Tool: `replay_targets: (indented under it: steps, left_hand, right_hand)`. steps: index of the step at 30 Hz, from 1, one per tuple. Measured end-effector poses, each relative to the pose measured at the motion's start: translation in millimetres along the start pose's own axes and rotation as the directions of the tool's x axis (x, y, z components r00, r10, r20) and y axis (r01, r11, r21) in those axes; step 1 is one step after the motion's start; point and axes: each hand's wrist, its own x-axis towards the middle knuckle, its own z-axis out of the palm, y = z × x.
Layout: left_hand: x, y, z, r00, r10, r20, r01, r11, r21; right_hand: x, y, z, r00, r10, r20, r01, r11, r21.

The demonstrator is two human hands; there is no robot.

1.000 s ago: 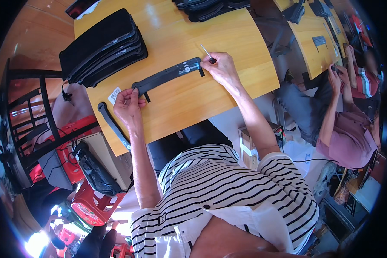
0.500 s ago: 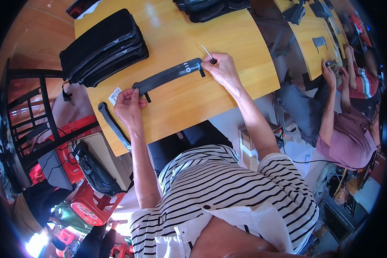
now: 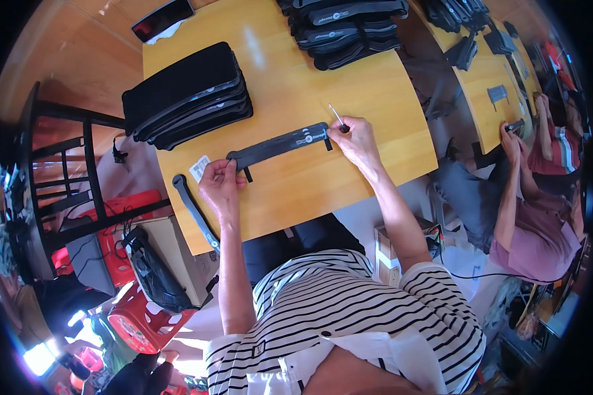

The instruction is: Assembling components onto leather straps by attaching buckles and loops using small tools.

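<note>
While left hand (image 3: 219, 189) and right hand (image 3: 356, 142) (gripping a screwdriver (image 3: 337, 114) too) pinch one strap (image 3: 280, 145), it seems unfinished. Another strap (image 3: 195, 207) lies aside.

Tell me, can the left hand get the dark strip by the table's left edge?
Probably yes: the edge strip lies just left of the left hand, and nothing seems to block the way. But that hand pinches the end of the middle strip, so it may need to let go first.
</note>
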Motion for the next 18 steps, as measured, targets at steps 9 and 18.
replay_targets:
  steps: [9, 18]
  left_hand:
    - [2, 1, 1, 1.0, 0.004, -0.028, -0.003, 0.998, 0.055]
    - [1, -3, 1, 1.0, 0.004, -0.031, -0.002, 0.998, 0.06]
  right_hand:
    - [-1, -7, 3, 0.998, -0.059, -0.028, 0.057, 0.996, -0.065]
    - [-1, -2, 4, 0.998, -0.064, -0.019, 0.062, 0.996, -0.07]
